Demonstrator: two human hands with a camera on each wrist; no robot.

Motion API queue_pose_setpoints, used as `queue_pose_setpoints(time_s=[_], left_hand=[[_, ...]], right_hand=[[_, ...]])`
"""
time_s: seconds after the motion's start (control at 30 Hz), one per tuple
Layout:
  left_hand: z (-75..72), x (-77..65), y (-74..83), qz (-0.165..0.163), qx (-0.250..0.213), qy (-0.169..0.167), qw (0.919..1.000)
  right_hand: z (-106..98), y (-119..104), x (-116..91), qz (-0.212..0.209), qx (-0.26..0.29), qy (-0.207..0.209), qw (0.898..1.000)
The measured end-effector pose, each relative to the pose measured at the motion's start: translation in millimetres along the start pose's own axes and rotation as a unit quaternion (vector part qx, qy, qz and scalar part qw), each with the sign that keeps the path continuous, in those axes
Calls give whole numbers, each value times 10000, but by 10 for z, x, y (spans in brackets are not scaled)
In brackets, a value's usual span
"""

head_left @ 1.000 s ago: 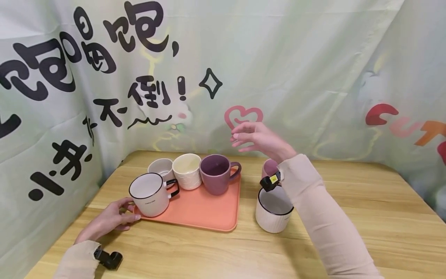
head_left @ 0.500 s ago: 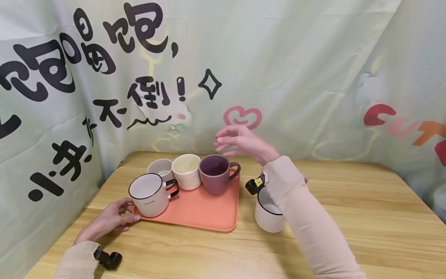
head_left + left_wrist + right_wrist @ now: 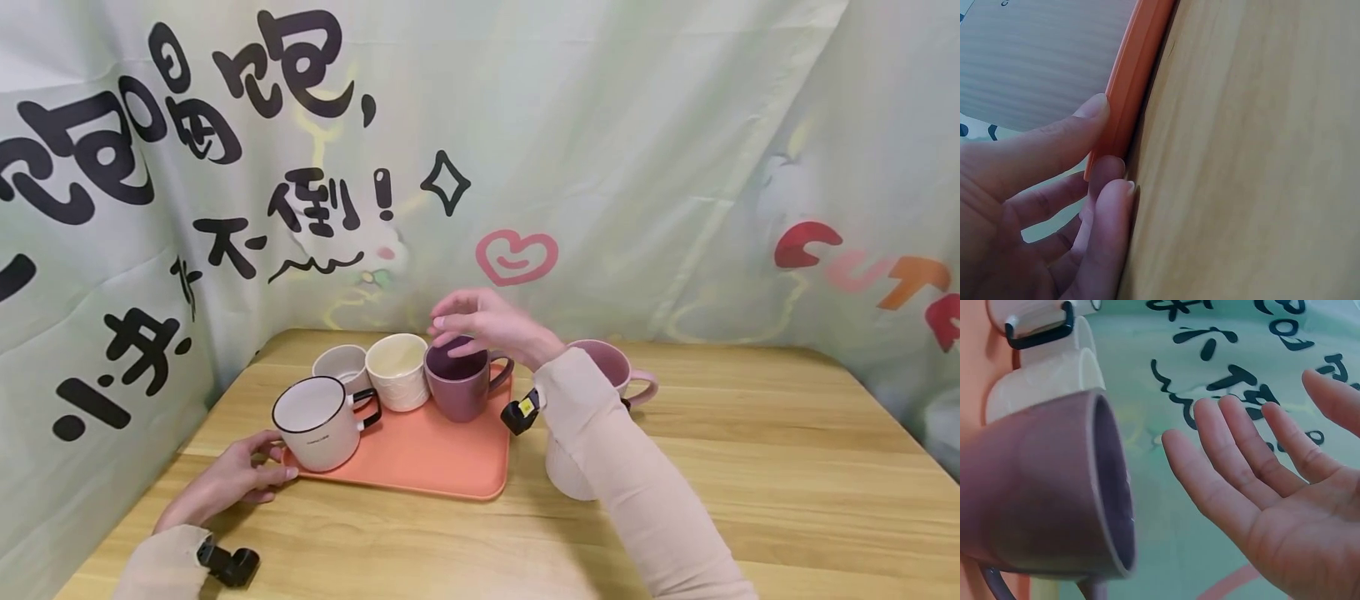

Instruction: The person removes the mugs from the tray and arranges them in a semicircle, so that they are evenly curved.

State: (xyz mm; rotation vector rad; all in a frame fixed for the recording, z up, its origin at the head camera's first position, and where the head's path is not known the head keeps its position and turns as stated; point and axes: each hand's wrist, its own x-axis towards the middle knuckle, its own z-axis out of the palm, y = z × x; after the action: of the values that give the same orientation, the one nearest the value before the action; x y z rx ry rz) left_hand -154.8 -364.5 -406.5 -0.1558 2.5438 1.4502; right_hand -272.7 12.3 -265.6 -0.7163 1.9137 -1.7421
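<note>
Orange tray (image 3: 420,458), four cups (image 3: 459,392) aboard, two beside, two hands (image 3: 234,475)

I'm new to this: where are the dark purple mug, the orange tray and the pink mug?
Dark purple mug (image 3: 459,393), head view: outer wall, below the rim.
Orange tray (image 3: 423,458), head view: bare floor.
Pink mug (image 3: 610,362), head view: inner wall.

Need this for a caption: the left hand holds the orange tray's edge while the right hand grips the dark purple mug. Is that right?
Not quite: the right hand isn't gripping the dark purple mug; the right wrist view shows a gap between them. The left hand does hold the edge of the orange tray.
</note>
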Motion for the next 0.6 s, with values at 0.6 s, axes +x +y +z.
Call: queue_pose_setpoints(time_s=[0.6], left_hand=[[-11, -2, -27, 133, -52, -69, 9999]], right_hand=[[287, 79, 126, -103, 126, -305, 9994]])
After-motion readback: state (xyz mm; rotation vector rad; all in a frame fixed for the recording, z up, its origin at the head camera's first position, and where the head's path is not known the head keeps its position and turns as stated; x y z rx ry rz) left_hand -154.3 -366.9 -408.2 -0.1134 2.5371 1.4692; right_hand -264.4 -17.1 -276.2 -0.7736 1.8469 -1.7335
